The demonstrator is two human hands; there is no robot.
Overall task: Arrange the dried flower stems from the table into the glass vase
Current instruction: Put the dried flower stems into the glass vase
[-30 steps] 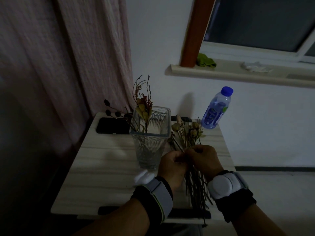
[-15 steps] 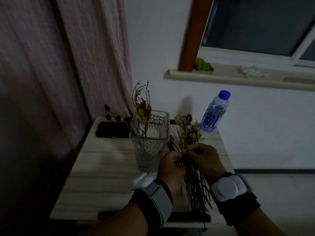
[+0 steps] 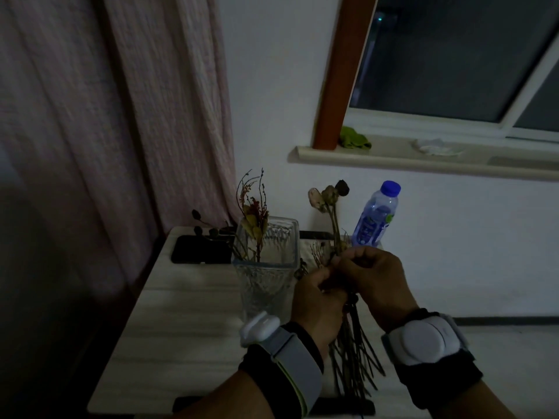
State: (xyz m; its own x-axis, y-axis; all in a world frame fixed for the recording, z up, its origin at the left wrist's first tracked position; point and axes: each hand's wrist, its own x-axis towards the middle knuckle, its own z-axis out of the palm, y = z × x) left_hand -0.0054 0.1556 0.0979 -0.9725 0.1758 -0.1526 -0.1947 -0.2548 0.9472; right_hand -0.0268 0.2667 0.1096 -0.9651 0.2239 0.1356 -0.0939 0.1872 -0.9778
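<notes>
Both hands sit lower centre-right of frame. Right hand (image 3: 376,281) pinches a dried flower stem (image 3: 334,220), long axis near upright, heads up. Left hand (image 3: 317,300) grips the stem bundle (image 3: 354,355) w/ cut ends trailing down over the table (image 3: 181,328). Glass vase (image 3: 266,264) stands just left of both hands, mouth open w/ room beside stems already in; left hand nearer. Water bottle (image 3: 376,219) behind right.

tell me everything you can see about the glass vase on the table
The glass vase is clear, square-mouthed, with ribbed, patterned walls. It stands upright on the pale wood-grain table, just left of the left hand. A few dried stems with reddish and yellowish bits already stand in it, leaning left. Neither hand clearly touches it.
</notes>
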